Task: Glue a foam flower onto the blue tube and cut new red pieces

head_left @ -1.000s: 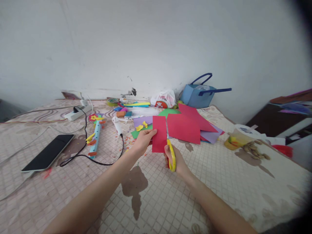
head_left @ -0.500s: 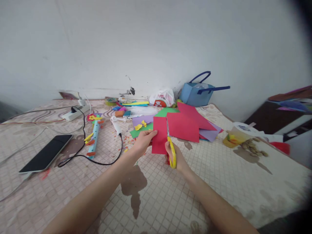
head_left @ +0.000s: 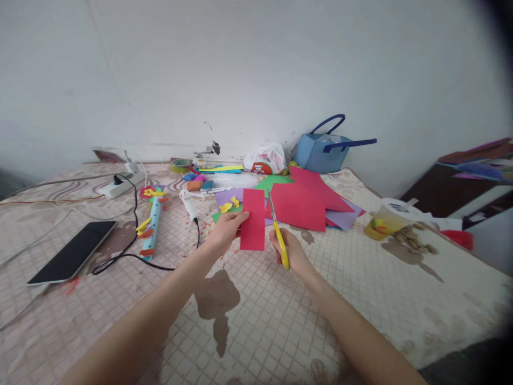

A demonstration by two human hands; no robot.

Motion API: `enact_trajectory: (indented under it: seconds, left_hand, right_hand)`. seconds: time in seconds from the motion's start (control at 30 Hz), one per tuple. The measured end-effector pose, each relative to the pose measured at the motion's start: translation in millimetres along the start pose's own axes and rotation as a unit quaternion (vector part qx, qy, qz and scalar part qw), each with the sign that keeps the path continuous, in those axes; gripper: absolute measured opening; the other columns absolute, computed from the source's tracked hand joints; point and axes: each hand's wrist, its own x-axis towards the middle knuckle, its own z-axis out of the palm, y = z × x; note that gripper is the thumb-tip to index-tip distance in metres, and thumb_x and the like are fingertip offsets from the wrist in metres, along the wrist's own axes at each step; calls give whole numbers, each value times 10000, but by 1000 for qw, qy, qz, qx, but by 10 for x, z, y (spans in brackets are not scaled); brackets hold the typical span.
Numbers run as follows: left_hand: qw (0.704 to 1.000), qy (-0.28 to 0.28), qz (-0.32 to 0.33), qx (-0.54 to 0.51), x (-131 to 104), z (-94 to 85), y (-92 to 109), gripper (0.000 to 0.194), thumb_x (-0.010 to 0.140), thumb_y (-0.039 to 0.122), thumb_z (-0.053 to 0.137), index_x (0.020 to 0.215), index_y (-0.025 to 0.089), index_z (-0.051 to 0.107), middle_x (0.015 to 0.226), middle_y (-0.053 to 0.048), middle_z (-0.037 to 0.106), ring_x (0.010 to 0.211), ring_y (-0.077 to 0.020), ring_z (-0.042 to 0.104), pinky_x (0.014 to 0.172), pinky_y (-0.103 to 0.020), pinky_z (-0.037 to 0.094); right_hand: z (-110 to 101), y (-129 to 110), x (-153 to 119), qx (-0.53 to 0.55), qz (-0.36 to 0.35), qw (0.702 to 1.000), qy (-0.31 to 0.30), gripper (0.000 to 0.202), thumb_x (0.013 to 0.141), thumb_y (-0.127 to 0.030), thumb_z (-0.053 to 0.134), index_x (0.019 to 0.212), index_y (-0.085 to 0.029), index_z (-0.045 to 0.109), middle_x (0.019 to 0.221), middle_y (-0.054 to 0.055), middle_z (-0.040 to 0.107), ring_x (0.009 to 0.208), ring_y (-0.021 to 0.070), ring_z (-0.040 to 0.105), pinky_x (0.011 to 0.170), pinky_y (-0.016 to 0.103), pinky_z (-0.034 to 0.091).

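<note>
Between thumb and fingers, my left hand (head_left: 227,231) pinches the left edge of a red paper strip (head_left: 253,220), which is held upright above the tablecloth. My right hand (head_left: 292,247) is wrapped round the yellow handles of the scissors (head_left: 280,241). Their blades point away from me, just right of the strip and apart from it, and look closed. Behind the blades lies a larger red sheet (head_left: 298,206) on a pile with green paper (head_left: 272,183) and purple paper (head_left: 344,216). Small yellow paper pieces (head_left: 229,205) lie beyond my left hand.
On the left are a phone (head_left: 74,252), a black cable, a power strip (head_left: 122,184), a decorated blue stick (head_left: 151,230) and a white glue gun (head_left: 189,204). A blue bag (head_left: 323,152) stands by the wall. A yellow cup (head_left: 379,227) is at right.
The red strip has come apart from the scissors and moved slightly left with my left hand. It looks narrower now. The scissor blades have tilted left.
</note>
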Motion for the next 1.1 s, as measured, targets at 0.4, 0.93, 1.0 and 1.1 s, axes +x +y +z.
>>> enact_trajectory:
  seconds: [0.4,0.93,1.0,1.1]
  left_hand:
    - [995,70,-75,-4,-320,-731,-2,144,716,250,688,719,111,652,703,-69,681,590,-128,597,577,-230,478]
    - [992,-19,-43,121,-532,-758,-57,401,777,444,580,1050,151,599,809,-48,658,701,-143,603,640,-256,463]
    - [993,-46,15,110,-551,-802,-92,480,789,333,579,1233,216,439,921,-43,639,781,-149,606,695,-282,483]
    - [968,-138,128,165,-589,-849,-143,596,734,117,562,1267,261,339,1074,-57,577,873,-148,589,763,-307,492]
  right_hand:
    - [-417,349,274,-412,-104,902,75,359,760,-380,594,992,-107,603,953,160,604,909,271,591,781,334,427]
    - [601,-404,148,271,0,946,-180,256,682,-370,669,712,-189,491,542,-59,532,436,68,485,409,194,332]
    - [577,-374,169,308,15,943,-122,261,663,-358,682,698,-190,486,534,-65,530,438,67,488,407,191,330]
    - [498,-315,165,351,49,932,-79,278,624,-336,713,676,-190,482,552,-64,541,449,62,485,402,186,325]
